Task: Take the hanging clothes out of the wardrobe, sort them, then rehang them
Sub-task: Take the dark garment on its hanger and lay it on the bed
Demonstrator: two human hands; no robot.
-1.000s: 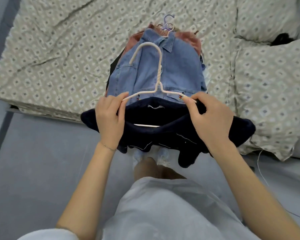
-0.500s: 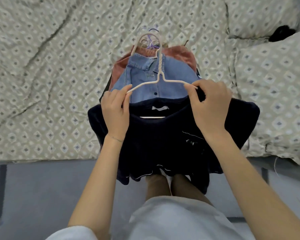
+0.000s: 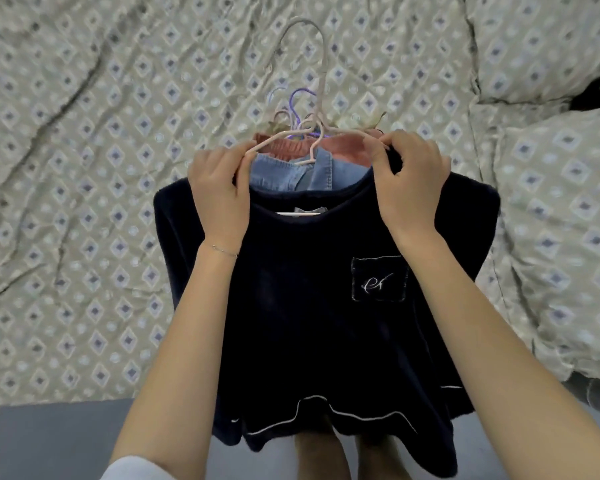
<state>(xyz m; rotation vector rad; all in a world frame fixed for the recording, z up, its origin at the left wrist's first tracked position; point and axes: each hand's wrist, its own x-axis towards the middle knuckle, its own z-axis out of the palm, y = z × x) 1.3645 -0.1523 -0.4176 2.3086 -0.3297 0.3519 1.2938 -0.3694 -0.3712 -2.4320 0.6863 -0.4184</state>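
Patterned bed (image 3: 84, 202): your left grip (image 3: 219, 188) and right grip (image 3: 409, 178) pinch the hanger (image 3: 323, 81); the navy top (image 3: 309, 323) has advanced over the denim jacket (image 3: 284, 173) between them, so you are probably sorting, not yet rehanging.

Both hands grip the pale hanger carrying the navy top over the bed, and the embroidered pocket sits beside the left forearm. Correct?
No: the head view shows the embroidered pocket beside the right forearm. Otherwise yes: left hand and right hand grip the pale hanger carrying the navy top over the bed.
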